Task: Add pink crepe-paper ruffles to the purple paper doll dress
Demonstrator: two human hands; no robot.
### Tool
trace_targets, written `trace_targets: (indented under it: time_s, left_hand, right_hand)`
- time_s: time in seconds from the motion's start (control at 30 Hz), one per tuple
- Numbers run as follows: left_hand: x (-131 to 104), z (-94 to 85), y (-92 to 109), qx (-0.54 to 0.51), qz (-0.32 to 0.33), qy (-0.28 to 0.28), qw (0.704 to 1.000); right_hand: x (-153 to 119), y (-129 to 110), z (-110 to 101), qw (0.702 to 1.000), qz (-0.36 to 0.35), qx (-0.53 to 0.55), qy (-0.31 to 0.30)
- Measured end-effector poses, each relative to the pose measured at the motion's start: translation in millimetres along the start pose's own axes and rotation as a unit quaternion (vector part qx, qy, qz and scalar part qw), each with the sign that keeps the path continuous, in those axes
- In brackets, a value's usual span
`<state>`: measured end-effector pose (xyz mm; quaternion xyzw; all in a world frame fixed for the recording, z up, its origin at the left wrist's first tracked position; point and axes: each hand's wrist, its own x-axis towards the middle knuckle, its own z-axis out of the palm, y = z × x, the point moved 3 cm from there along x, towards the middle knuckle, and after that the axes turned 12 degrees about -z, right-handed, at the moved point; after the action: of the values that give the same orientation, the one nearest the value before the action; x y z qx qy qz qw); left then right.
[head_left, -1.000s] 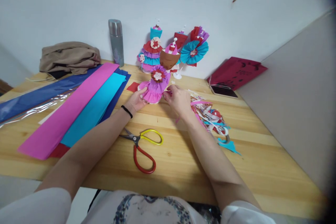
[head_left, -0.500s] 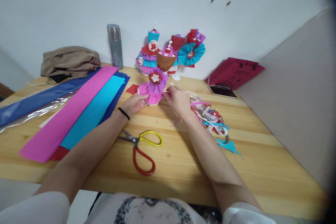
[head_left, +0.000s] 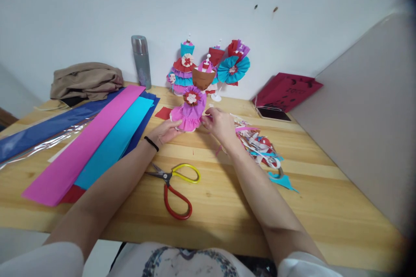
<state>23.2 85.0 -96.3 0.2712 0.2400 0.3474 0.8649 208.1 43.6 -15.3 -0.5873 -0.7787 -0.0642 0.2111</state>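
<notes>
A small dress-form doll [head_left: 203,78] stands upright in a crepe paper dress [head_left: 194,110], with a brown bodice, a purple and pink ruffled skirt and a layered flower at the waist. My left hand [head_left: 166,131] grips the left side of the skirt's pink hem, thumb on top. On the skirt's right edge, the fingertips of my right hand [head_left: 221,126] are pinched together at the paper; exactly what they hold between them is partly hidden. Scissors [head_left: 167,176] with one yellow and one red handle lie partly spread on the table, nearer to me.
Behind stand other dressed doll forms [head_left: 184,67] and a flask [head_left: 141,62]. Crepe paper sheets [head_left: 112,138] and a brown cloth [head_left: 86,81] lie left. To the right are paper scraps [head_left: 261,145], a tape roll [head_left: 278,174], a phone [head_left: 273,114] and a red bag [head_left: 289,91].
The view has tilted slightly, so everything sits a little lower in the picture. Both hands keep almost the same place at the skirt.
</notes>
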Motion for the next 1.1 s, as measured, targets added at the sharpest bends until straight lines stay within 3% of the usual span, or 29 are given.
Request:
trace_targets:
  time_s: [0.1, 0.27, 0.57, 0.63, 0.83, 1.0, 1.1]
  left_hand:
    - [1.3, -2.4, 0.8, -0.014, -0.006, 0.014, 1.0]
    - [3.3, -3.1, 3.6, -0.064, 0.014, 0.065, 0.996]
    - [11.3, -6.4, 7.5, -0.079, 0.012, 0.089, 0.993]
    - [13.3, -8.3, 7.9, -0.077, 0.006, 0.093, 0.993]
    - [14.8, -9.3, 8.1, -0.066, -0.001, 0.091, 0.994]
    - [13.2, -6.3, 8.3, -0.072, 0.008, 0.082, 0.994]
    - [12.5, -4.9, 8.2, -0.076, 0.0, 0.082, 0.994]
  right_hand:
    - [2.5, 7.4, 2.9, 0.993, 0.022, 0.115, 0.012]
    - [5.9, 18.6, 6.4, 0.931, 0.058, 0.361, 0.005]
    - [0.4, 17.3, 6.1, 0.864, 0.087, 0.488, -0.086]
    - [0.5, 16.2, 7.1, 0.87, 0.083, 0.477, -0.092]
    - [2.6, 15.8, -6.1, 0.949, -0.002, 0.315, -0.031]
    - [2.5, 20.8, -10.6, 0.965, -0.015, 0.258, -0.052]
    - [3.1, 20.0, -7.7, 0.986, -0.023, 0.164, -0.037]
